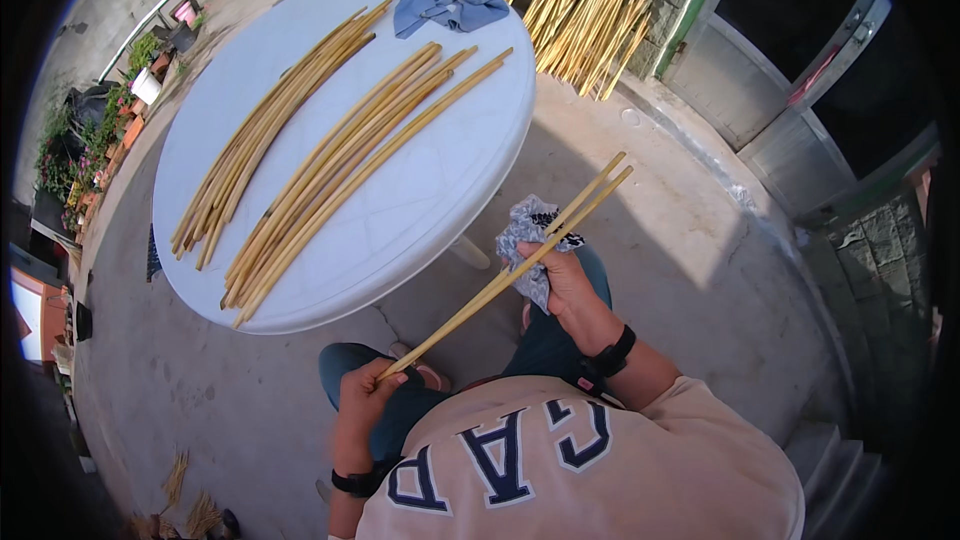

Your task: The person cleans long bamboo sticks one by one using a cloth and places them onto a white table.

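Observation:
Two slender pale-yellow sticks [465,313], possibly cane or peeled wood, slant across my lap. My left hand [365,394] pinches their lower ends together. Farther up, my right hand [559,275] grips a grey and white patterned cloth [529,229] against the sticks, whose upper ends spread slightly apart beyond it. On the white round table [360,277] before me lie similar sticks in two groups: a bundle [277,120] on the left and a looser row [352,157] nearer me. A crumpled blue cloth [450,7] rests at the table's far edge.
Many more sticks [585,22] lean against a stone wall behind the table. Metal-framed doors [795,67] stand at the right, with steps [825,480] below. Potted plants [97,135] and a white bucket [146,86] line the left side. Straw-like bundles [202,514] lie at lower left.

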The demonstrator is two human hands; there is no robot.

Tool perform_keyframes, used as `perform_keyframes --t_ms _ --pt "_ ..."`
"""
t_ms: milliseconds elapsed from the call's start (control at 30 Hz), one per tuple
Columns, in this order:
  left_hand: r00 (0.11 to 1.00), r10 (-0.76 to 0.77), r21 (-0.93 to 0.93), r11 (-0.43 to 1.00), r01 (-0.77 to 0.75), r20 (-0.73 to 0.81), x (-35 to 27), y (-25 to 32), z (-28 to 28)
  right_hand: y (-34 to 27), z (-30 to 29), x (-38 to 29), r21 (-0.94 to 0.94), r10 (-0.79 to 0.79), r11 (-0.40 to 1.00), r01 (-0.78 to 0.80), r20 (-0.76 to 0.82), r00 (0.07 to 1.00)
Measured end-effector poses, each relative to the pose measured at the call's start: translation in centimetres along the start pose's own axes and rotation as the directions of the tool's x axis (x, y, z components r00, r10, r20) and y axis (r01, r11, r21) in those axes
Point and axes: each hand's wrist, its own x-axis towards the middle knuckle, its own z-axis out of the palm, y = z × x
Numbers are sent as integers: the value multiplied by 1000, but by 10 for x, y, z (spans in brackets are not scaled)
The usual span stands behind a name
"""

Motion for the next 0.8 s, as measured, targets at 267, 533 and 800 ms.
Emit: perform_keyframes --t_ms 267,533,800 --pt "917 398 553 766 -328 -7 26 38 40 34 23 -25 -82 207 975 -205 15 978" --pt "879 446 381 852 -359 -169 3 -2 -11 -70 -48 6 52 -288 951 303 -203 936" --pt "974 147 106 986 -130 -172 -14 -25 -29 -61 -39 2 80 -275 954 291 -165 947"
